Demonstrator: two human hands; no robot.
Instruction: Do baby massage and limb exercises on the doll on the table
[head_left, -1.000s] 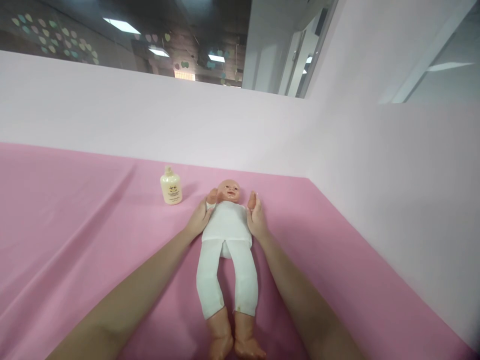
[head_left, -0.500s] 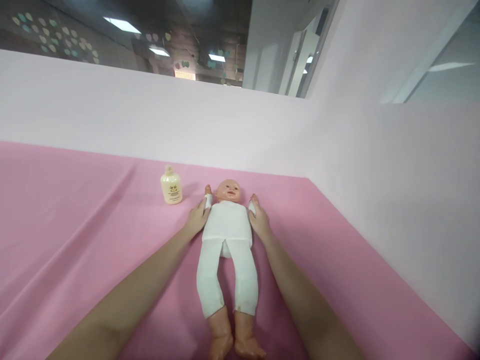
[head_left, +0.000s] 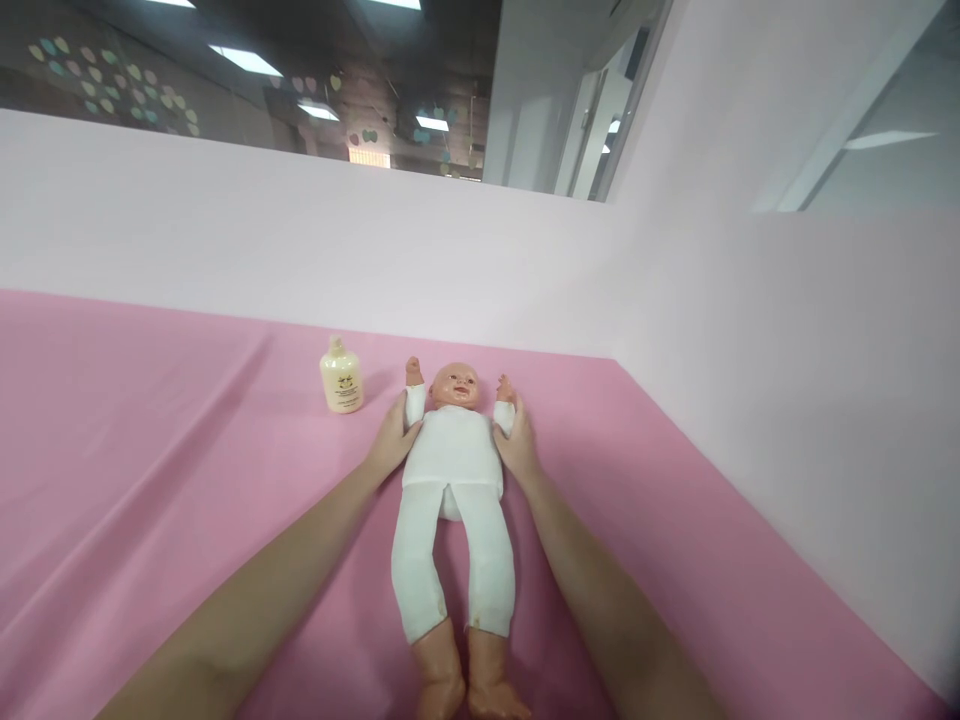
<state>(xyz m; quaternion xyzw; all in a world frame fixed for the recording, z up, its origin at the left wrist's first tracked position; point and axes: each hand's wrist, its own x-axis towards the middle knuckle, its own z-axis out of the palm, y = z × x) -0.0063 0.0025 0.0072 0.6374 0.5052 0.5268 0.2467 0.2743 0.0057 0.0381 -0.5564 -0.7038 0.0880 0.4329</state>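
Observation:
A baby doll (head_left: 453, 445) in a white top and trousers lies on its back on the pink sheet, head toward the wall and bare feet toward me. My left hand (head_left: 391, 438) is closed around the doll's arm on the left side, thumb lying near its shoulder. On the other side, my right hand (head_left: 517, 442) grips the opposite arm in the same way, fingers along its outer edge. Both doll arms are bent upward, with the doll's hands beside its head. Parts of my fingers are hidden behind the sleeves.
A cream-coloured bottle (head_left: 343, 378) with dark print stands on the pink sheet (head_left: 187, 420), left of the doll's head. White walls (head_left: 300, 250) border the sheet at the back and right. Windows (head_left: 300, 90) sit above, with heart-shaped stickers on the glass.
My hands have shifted slightly along the doll's arms toward its shoulders, so more of its white sleeves and hands shows. The bottle stays where it was; the view has tilted a little.

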